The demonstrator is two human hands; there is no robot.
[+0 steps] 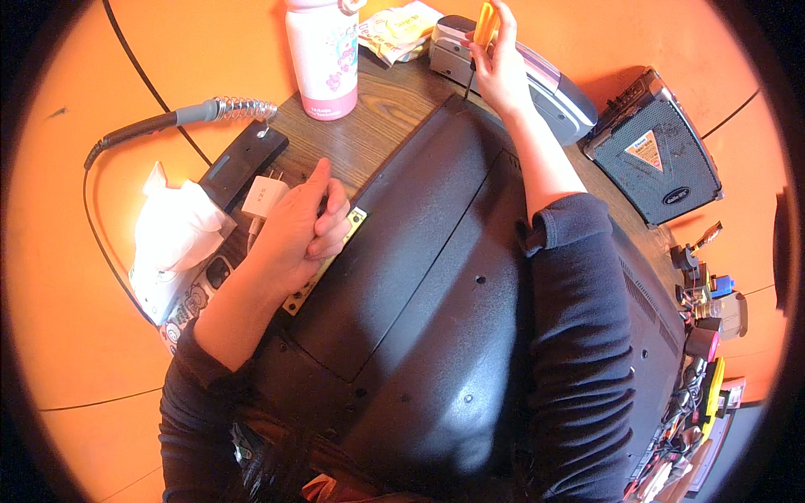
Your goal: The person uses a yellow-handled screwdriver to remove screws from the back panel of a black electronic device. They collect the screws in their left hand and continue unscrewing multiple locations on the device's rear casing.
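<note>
A large black plastic back cover (436, 277), like that of a television, lies across the table in front of me. At its far corner my right hand (501, 80) grips a screwdriver (485, 25) by its yellow handle. The shaft points down, with its tip at the cover's corner. Over the left edge my left hand (306, 222) is closed, fingers curled in and thumb stretched forward. Whatever its fingers may hold is hidden. Partly behind that hand runs a yellowish strip (356, 223) with dark holes along the cover's edge.
A soldering iron (168, 121), white charger (265, 197), black box (239, 168) and white crumpled tissue (176, 226) are at left. A bottle (325, 84), snack packet (401, 29) and grey device (553, 92) stand beyond. At right are a speaker (662, 163) and tangled cables (689, 390).
</note>
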